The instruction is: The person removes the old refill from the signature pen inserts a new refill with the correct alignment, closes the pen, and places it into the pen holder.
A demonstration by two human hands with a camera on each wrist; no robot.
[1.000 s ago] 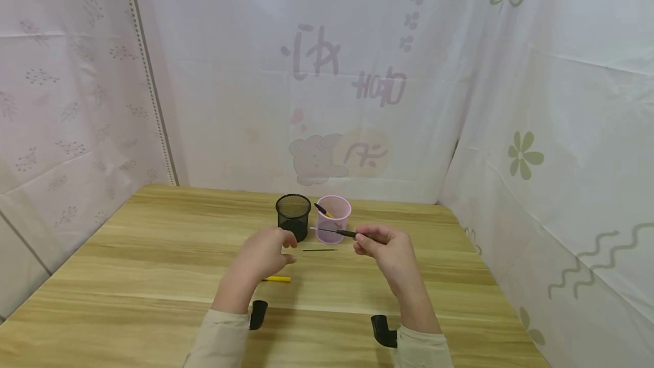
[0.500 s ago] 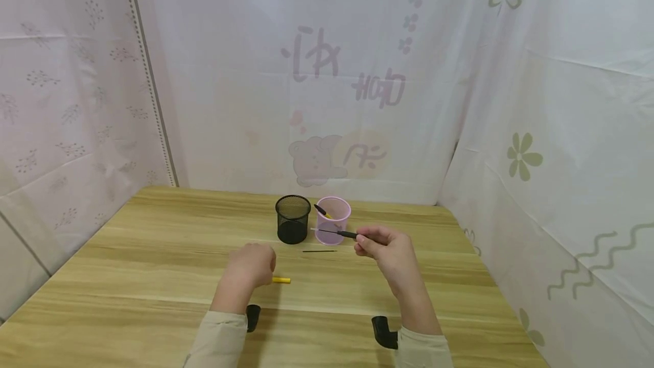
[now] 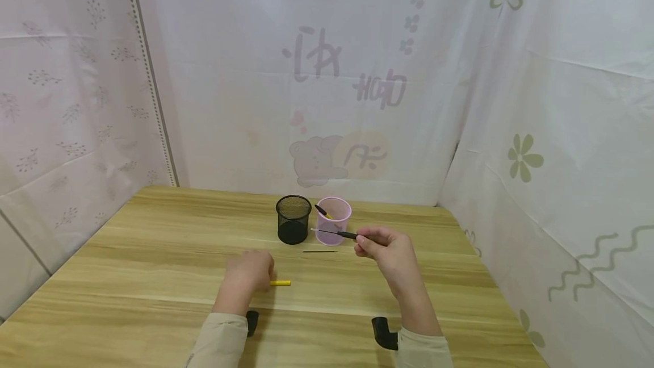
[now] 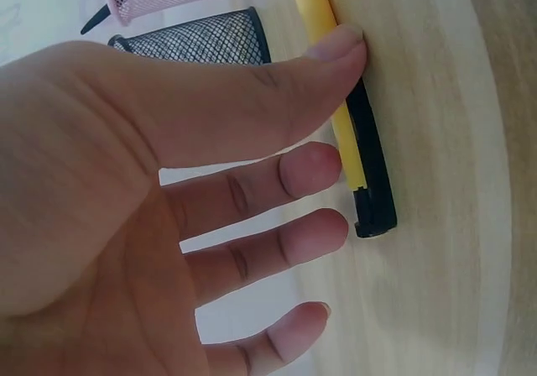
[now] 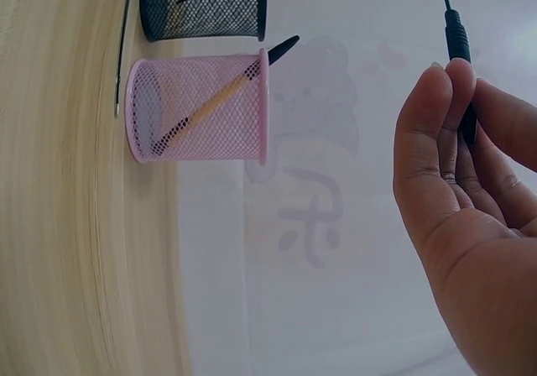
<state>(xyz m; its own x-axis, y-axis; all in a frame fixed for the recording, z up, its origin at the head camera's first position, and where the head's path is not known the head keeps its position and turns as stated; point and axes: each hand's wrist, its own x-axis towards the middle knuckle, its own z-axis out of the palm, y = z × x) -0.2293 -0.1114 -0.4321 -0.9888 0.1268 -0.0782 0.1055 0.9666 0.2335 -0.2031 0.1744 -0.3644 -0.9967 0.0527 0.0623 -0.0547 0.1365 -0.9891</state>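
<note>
- Yellow barrel [image 3: 280, 283] lies on the table [image 3: 153, 277], long axis running left-right, tucked under our left hand [image 3: 249, 271], the nearer one.
- Thumb's [image 4: 327, 78] on it, looks like a pinch; other fingers [image 4: 310, 171] loose.
- Our right hand [image 3: 385, 247], well apart, pinches a black pen piece [image 5: 457, 40], thin end pointing left.

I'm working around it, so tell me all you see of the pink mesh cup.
The pink mesh cup is round and looks metal, with a smooth rim. It stands upright towards the back of the table, not touching the black mesh cup to its left. A yellow and black pen leans inside, black end past the rim.
</note>
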